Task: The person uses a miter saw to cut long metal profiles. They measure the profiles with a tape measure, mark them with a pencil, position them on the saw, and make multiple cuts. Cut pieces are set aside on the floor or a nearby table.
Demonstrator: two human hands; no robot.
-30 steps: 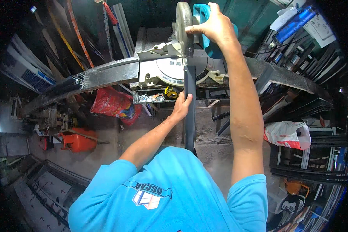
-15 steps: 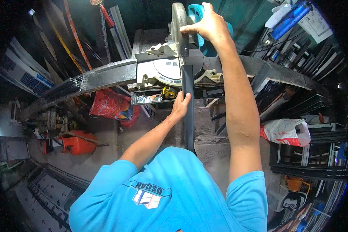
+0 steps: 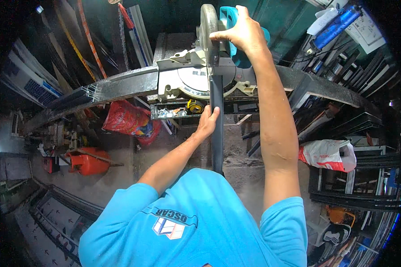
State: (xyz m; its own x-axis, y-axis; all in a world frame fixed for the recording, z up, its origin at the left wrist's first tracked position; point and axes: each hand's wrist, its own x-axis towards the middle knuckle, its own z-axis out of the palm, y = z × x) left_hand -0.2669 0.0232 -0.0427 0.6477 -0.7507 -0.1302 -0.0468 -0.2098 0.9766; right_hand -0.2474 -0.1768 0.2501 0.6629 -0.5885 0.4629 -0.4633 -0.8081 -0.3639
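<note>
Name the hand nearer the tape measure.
Left. In the picture, the left hand is just below-right of the tape measure; the right hand well above, at the saw.

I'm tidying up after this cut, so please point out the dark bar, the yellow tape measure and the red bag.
Dark bar (image 3: 217,139): head view, on its long upper face.
Yellow tape measure (image 3: 194,106): head view, on its case.
Red bag (image 3: 125,118): head view, on its crumpled side.

This is a workshop, as the mitre saw (image 3: 211,52), tape measure (image 3: 194,106) and stacked dark bars (image 3: 356,201) show.
</note>
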